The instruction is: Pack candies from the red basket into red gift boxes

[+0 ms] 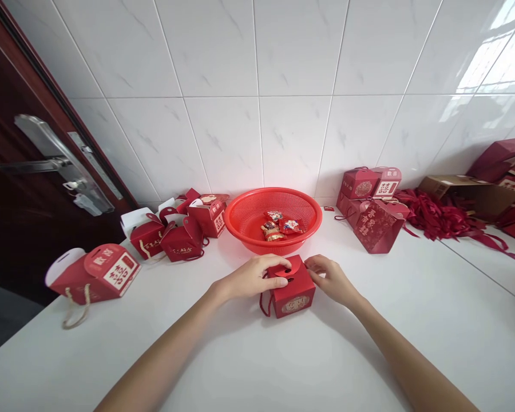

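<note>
A small red gift box [295, 294] with a gold-patterned front sits on the white table, its top flaps folded over and a dark red cord hanging at its left side. My left hand [260, 276] grips the box from the left, fingers on the top flap and thumb near the front top edge. My right hand [331, 277] is at the box's right side, fingers curled against its upper right edge; its fingertips are partly hidden. Just behind the box stands a red plastic basket [244, 232] with several wrapped sweets [290, 226] inside.
Several red boxes [182, 240] stand at the left, with a larger one [107, 274] nearer the table edge. More boxes [375, 223], dark red ribbons [433, 214] and a brown carton [472, 191] lie at the right. A tiled wall [223, 137] rises behind.
</note>
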Motion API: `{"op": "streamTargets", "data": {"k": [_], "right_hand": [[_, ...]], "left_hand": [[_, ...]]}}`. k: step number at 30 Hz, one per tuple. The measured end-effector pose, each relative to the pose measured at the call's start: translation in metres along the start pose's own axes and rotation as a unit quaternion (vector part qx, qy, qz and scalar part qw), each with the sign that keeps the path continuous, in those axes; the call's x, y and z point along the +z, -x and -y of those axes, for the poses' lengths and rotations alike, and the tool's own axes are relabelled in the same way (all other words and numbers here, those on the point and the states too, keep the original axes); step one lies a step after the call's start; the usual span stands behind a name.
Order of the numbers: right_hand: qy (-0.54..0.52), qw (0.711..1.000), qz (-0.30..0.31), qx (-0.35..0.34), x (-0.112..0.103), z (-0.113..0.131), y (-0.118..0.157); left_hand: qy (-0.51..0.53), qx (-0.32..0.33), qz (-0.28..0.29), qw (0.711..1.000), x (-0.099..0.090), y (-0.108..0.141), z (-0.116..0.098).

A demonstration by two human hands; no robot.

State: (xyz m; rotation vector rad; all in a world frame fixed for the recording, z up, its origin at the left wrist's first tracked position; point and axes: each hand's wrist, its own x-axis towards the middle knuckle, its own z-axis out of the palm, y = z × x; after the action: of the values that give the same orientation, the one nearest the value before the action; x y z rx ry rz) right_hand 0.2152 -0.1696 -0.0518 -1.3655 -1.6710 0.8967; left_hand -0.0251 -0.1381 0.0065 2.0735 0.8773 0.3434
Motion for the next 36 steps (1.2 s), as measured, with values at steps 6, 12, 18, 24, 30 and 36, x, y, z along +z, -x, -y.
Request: {"op": "streamTargets", "data": {"k": [6,12,18,24,30,36], "right_hand": [[-0.171,0.984,-0.002,0.054,-0.022,0.021,0.003],[-0.276,0.961,0.022,0.004,-0.041,0.051,0.003],[-0.076,0.978,0.194,-0.004,-0.048,0.091,-0.010],[0.096,0.961,0.256,-0.029,-0.039,0.118,-0.025],[0.122,0.964,0.238,-0.001,-0.031,0.122,-0.032],[0.073,0.982,0.176,0.004,-0.044,0.117,-0.031]], "left_hand": [[-0.061,-0.065,0.017,0.996,-0.005,0.005,-0.006],[-0.075,-0.065,0.006,0.995,-0.006,0.005,-0.008],[-0.060,-0.068,-0.033,0.995,-0.002,0.003,-0.006],[-0.067,-0.074,-0.120,0.988,0.010,0.003,-0.015],[0.131,-0.041,-0.183,0.973,0.005,0.006,-0.027],[0.378,0.007,-0.173,0.910,-0.024,0.015,-0.045]]}}
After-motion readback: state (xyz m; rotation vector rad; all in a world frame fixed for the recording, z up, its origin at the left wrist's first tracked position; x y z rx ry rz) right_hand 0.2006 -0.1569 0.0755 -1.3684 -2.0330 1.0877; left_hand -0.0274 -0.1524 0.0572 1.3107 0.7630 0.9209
